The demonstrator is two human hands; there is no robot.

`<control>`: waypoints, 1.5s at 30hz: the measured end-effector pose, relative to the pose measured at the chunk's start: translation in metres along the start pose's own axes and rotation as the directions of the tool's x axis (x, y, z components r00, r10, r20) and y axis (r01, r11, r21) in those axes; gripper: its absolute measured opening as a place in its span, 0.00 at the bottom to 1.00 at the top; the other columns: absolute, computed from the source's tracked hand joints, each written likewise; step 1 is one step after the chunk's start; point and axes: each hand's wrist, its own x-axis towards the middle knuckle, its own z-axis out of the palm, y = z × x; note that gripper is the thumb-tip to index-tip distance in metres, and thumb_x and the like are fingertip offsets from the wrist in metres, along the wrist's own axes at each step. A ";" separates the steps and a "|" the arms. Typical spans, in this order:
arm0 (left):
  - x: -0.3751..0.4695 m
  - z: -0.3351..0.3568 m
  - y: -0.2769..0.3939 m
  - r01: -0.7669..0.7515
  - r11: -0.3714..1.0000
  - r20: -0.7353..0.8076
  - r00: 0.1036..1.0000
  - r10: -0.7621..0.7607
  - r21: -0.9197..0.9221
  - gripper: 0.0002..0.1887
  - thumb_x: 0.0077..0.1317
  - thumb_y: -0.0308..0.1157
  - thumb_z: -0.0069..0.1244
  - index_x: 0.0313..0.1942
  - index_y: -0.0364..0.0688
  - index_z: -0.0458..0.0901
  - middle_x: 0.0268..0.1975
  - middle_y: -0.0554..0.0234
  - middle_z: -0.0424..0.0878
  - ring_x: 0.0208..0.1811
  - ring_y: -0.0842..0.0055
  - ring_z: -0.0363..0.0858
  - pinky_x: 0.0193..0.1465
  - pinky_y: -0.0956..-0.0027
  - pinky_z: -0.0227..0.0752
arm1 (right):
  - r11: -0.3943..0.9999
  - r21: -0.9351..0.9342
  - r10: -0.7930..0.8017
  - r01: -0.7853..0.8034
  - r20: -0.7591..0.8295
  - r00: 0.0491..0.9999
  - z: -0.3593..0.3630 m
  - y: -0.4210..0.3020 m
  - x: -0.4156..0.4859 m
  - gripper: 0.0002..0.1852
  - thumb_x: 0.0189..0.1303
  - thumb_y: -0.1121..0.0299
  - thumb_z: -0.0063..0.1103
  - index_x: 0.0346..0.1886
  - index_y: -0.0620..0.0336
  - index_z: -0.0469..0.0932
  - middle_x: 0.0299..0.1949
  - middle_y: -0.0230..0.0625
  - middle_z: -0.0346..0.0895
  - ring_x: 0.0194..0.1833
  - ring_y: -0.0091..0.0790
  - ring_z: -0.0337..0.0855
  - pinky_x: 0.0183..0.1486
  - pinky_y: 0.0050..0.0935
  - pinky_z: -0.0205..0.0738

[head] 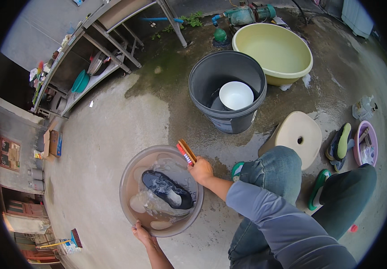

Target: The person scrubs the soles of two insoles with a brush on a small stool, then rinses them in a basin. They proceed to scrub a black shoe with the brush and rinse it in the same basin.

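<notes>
My right hand (202, 169) grips a wooden-backed scrub brush (187, 152) with red and white bristles, at the upper right rim of a round plastic basin (124, 178). My left hand (143, 234) holds that basin's rim at the lower left. Inside, a dark wet shoe (161, 185) with a light insole lies in murky, rippling water. Pale, rounded shapes, perhaps soles or insoles, show around it in the water; their exact kind is unclear. The brush is apart from the shoe.
Beyond the basin stands a black bucket (197, 97) holding a white bowl (236, 95). Behind it are a large yellow tub (308, 67) and a water pump (242, 16). At right are a beige stool (309, 134), shoes (341, 144) and a pink basin (357, 151). Shelving (89, 90) lines the upper left.
</notes>
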 end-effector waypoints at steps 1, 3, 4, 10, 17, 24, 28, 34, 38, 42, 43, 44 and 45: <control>0.001 0.005 0.027 -0.033 0.999 0.039 0.999 0.034 -0.019 0.14 0.66 0.31 0.49 0.49 0.37 0.70 0.46 0.56 0.79 0.47 0.65 0.80 0.50 0.61 0.77 | 0.999 0.036 -0.030 0.031 -0.036 0.999 -0.011 -0.018 -0.006 0.18 0.56 0.60 0.68 0.43 0.64 0.78 0.38 0.53 0.84 0.43 0.55 0.84 0.48 0.46 0.77; 0.002 0.020 0.083 -0.076 0.995 0.124 0.989 0.083 -0.058 0.16 0.63 0.30 0.49 0.50 0.36 0.70 0.45 0.54 0.79 0.46 0.65 0.80 0.50 0.60 0.77 | 0.986 0.154 -0.056 0.066 -0.070 0.996 -0.038 -0.054 -0.016 0.18 0.56 0.61 0.67 0.43 0.65 0.78 0.37 0.52 0.84 0.43 0.53 0.85 0.48 0.44 0.77; -0.001 0.031 0.107 -0.102 0.988 0.154 0.981 0.120 -0.120 0.14 0.62 0.29 0.48 0.48 0.36 0.71 0.45 0.54 0.79 0.45 0.66 0.80 0.49 0.60 0.78 | 0.975 0.192 -0.091 0.112 -0.112 0.989 -0.056 -0.068 -0.022 0.18 0.55 0.62 0.67 0.43 0.65 0.78 0.37 0.52 0.84 0.42 0.53 0.85 0.48 0.43 0.77; -0.025 0.119 0.253 -0.152 0.966 0.401 0.888 0.226 -0.208 0.12 0.58 0.29 0.48 0.42 0.37 0.74 0.39 0.59 0.77 0.40 0.69 0.78 0.44 0.64 0.77 | 0.894 0.281 -0.244 0.349 -0.348 0.905 -0.200 -0.150 -0.059 0.16 0.54 0.66 0.64 0.41 0.68 0.78 0.34 0.52 0.83 0.38 0.50 0.86 0.44 0.40 0.77; -0.107 0.251 0.293 0.015 0.962 0.752 0.627 0.203 -0.273 0.13 0.59 0.27 0.47 0.45 0.34 0.73 0.41 0.54 0.81 0.42 0.64 0.82 0.46 0.61 0.80 | 0.887 0.197 -0.252 0.418 -0.550 0.796 -0.379 -0.156 -0.111 0.13 0.55 0.69 0.64 0.38 0.71 0.79 0.31 0.46 0.82 0.32 0.39 0.84 0.37 0.37 0.77; -0.227 0.344 0.170 0.043 0.988 0.840 0.533 0.104 -0.150 0.09 0.61 0.24 0.48 0.43 0.35 0.73 0.38 0.59 0.79 0.38 0.73 0.80 0.43 0.67 0.77 | 0.899 0.298 -0.054 0.322 -0.653 0.755 -0.487 -0.024 -0.137 0.12 0.53 0.73 0.60 0.40 0.69 0.80 0.29 0.39 0.80 0.29 0.30 0.80 0.35 0.33 0.74; -0.274 0.375 0.078 0.086 0.995 0.885 0.466 0.002 -0.048 0.07 0.62 0.24 0.49 0.40 0.37 0.73 0.36 0.67 0.77 0.36 0.80 0.76 0.41 0.75 0.71 | 0.913 0.334 0.063 0.233 -0.681 0.730 -0.510 0.080 -0.138 0.08 0.55 0.74 0.60 0.37 0.66 0.77 0.28 0.31 0.78 0.27 0.24 0.74 0.32 0.28 0.70; -0.291 0.412 -0.029 -0.202 0.967 0.870 0.491 -0.035 0.154 0.06 0.60 0.28 0.53 0.30 0.39 0.73 0.27 0.72 0.72 0.28 0.85 0.65 0.31 0.76 0.62 | 0.965 0.207 0.061 0.159 -0.771 0.634 -0.488 0.206 -0.124 0.06 0.59 0.73 0.61 0.36 0.62 0.74 0.26 0.27 0.73 0.27 0.22 0.70 0.32 0.27 0.67; -0.282 0.420 -0.053 -0.364 0.903 0.863 0.505 -0.012 0.226 0.09 0.60 0.31 0.53 0.28 0.38 0.72 0.25 0.70 0.73 0.28 0.84 0.68 0.33 0.73 0.65 | 0.956 0.250 0.112 0.151 -0.791 0.602 -0.463 0.244 -0.118 0.08 0.59 0.72 0.63 0.37 0.64 0.74 0.27 0.29 0.75 0.29 0.23 0.72 0.34 0.28 0.69; -0.270 0.430 -0.045 -0.517 0.806 0.851 0.524 0.031 0.289 0.11 0.61 0.34 0.56 0.28 0.37 0.73 0.23 0.64 0.76 0.26 0.77 0.71 0.34 0.67 0.69 | 0.963 0.235 0.110 0.134 -0.792 0.600 -0.447 0.247 -0.118 0.09 0.60 0.72 0.63 0.40 0.65 0.75 0.30 0.33 0.77 0.31 0.26 0.75 0.37 0.29 0.72; -0.269 0.430 -0.040 -0.568 0.757 0.843 0.536 0.042 0.323 0.12 0.61 0.35 0.56 0.28 0.37 0.73 0.23 0.62 0.77 0.25 0.75 0.73 0.34 0.65 0.70 | 0.964 0.235 0.115 0.124 -0.791 0.601 -0.444 0.246 -0.119 0.09 0.60 0.72 0.63 0.41 0.65 0.75 0.30 0.34 0.78 0.32 0.27 0.76 0.38 0.30 0.72; -0.271 0.429 -0.035 -0.604 0.735 0.848 0.525 0.076 0.308 0.11 0.61 0.34 0.56 0.30 0.37 0.74 0.25 0.59 0.78 0.27 0.71 0.75 0.37 0.64 0.71 | 0.966 0.234 0.122 0.114 -0.791 0.599 -0.443 0.244 -0.119 0.10 0.60 0.72 0.62 0.41 0.65 0.75 0.31 0.35 0.79 0.33 0.28 0.77 0.39 0.30 0.73; -0.275 0.427 -0.030 -0.636 0.708 0.846 0.523 0.102 0.308 0.10 0.62 0.33 0.57 0.33 0.36 0.75 0.27 0.56 0.79 0.30 0.67 0.77 0.39 0.62 0.72 | 0.961 0.271 0.177 0.064 -0.774 0.608 -0.442 0.242 -0.120 0.10 0.60 0.72 0.62 0.42 0.65 0.75 0.32 0.36 0.80 0.34 0.29 0.78 0.41 0.31 0.73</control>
